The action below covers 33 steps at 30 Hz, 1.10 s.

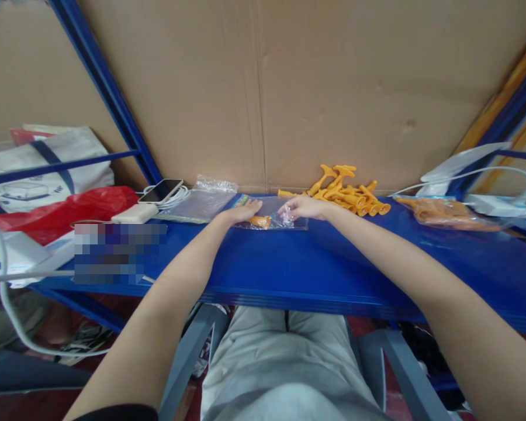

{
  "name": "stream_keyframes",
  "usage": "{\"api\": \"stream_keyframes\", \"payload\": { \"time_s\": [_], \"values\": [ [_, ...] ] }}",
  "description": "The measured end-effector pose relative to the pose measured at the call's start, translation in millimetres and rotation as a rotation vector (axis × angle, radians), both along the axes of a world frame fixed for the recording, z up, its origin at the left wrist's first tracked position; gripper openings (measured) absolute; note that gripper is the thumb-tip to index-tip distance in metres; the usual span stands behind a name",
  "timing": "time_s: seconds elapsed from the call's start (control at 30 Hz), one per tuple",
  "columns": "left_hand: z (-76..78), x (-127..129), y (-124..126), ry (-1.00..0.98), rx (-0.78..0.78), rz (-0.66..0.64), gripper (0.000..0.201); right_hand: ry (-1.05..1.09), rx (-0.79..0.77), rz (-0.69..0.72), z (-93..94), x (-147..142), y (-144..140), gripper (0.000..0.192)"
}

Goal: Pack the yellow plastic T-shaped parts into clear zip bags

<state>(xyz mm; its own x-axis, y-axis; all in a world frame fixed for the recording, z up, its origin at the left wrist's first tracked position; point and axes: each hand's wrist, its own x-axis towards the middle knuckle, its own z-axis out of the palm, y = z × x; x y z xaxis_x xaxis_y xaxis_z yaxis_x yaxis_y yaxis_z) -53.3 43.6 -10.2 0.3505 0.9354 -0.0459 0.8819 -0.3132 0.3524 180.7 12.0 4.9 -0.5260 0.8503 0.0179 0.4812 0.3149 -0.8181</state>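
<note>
A clear plastic bag (298,224) with an orange plastic piece (259,221) inside lies on the blue shelf. My left hand (244,213) rests flat on the bag's left part, over a colourful printed label, with its fingers stretched out. At the bag's right end, the bent fingers of my right hand (305,207) grip the crinkled plastic. Just beyond that hand lies a heap of orange hammer-shaped pieces (346,193). To the left is a stack of flat clear bags (199,202).
A phone (162,191) sits on a coiled white cable, beside a white power bank (134,214) and a red bag (74,211). At the right lies a filled clear bag (447,214) of orange pieces. Cardboard (263,93) forms the back wall; blue posts (109,88) stand at both sides.
</note>
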Motion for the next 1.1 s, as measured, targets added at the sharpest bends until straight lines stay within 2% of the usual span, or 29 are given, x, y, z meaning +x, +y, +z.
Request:
{"api": "stream_keyframes", "payload": {
  "time_s": [0.13,0.23,0.33,0.5,0.6,0.9,1.1],
  "values": [
    [-0.2,7.8,-0.9,0.133,-0.014,0.011,0.067,-0.134,0.181,-0.125,9.5,42.9,4.9,0.015],
    [1.9,10.2,-3.1,0.153,-0.009,0.006,0.067,-0.275,0.443,-0.338,10.4,69.1,3.0,0.011],
    [5.1,10.0,-6.5,0.166,-0.019,-0.008,0.066,-0.477,0.567,-0.483,5.6,81.1,-5.6,0.016],
    [11.2,11.5,-13.9,0.239,-0.027,-0.010,0.066,-0.834,0.641,-0.424,-4.7,77.0,-21.3,0.026],
    [14.2,13.2,-17.5,0.299,-0.036,-0.013,0.066,-0.939,0.661,-0.427,-9.3,71.6,-25.5,0.032],
    [16.5,16.7,-23.1,0.299,-0.028,0.012,0.065,-0.946,0.679,-0.463,-27.6,71.2,-14.2,0.049],
    [13.7,17.9,-18.5,0.305,-0.016,0.014,0.064,-0.919,0.611,-0.494,-29.9,69.5,-8.5,0.058]
  ]
}}
